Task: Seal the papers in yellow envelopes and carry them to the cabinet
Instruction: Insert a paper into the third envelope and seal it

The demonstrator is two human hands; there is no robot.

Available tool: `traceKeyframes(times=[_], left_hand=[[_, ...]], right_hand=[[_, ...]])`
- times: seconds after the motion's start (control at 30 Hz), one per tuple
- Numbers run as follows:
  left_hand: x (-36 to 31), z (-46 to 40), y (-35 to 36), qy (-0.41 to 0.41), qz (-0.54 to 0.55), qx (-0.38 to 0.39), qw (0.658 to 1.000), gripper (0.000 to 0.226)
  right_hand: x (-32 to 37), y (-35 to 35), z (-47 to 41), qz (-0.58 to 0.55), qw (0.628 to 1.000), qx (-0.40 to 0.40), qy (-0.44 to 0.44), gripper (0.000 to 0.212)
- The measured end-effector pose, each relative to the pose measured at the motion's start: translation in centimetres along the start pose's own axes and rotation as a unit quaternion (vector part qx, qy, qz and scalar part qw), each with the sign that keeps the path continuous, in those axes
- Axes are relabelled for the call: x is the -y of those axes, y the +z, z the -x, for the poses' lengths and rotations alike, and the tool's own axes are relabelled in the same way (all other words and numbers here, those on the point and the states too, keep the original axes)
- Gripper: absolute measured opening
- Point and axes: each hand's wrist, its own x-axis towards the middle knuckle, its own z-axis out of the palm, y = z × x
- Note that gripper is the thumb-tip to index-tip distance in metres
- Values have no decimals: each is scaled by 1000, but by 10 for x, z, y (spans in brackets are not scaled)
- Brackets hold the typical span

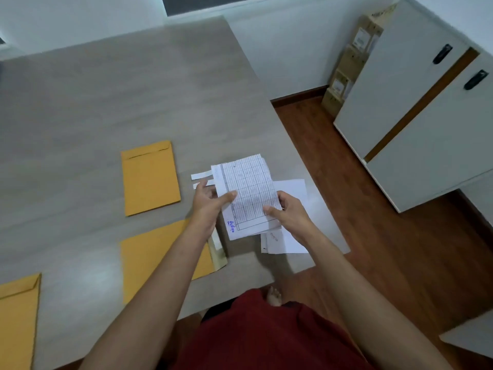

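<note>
Here, grey table, wood floor, white cabinet, both hands gripping papers, possibly several.

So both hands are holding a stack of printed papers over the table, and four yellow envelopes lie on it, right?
Not quite: the head view shows three yellow envelopes, not four. Both hands, left hand and right hand, do hold the printed papers over the table.

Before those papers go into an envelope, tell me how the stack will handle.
The stack of papers probably flexes: thin sheets, held by left hand and right hand. Likely light. Edges look uneven, so sheets may slip apart.
</note>
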Motion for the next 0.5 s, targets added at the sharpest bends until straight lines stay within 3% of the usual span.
traceKeyframes(times=[0.1,0.17,0.3,0.4,0.5], left_hand=[[1,1,-23,-24,14,10,1000,42],[2,1,-34,-32,77,1,997,26],[4,-2,-64,-47,217,-26,975,32],[8,-2,-86,-49,244,-30,968,35],[6,-4,-117,-27,241,-42,969,43]], right_hand=[[6,25,-2,48,999,13,11,17],[9,37,-1,-11,999,-7,34,24],[13,73,2,-277,956,42,87,37],[15,101,2,-310,944,76,80,40],[18,117,-2,-288,954,42,67,37]])
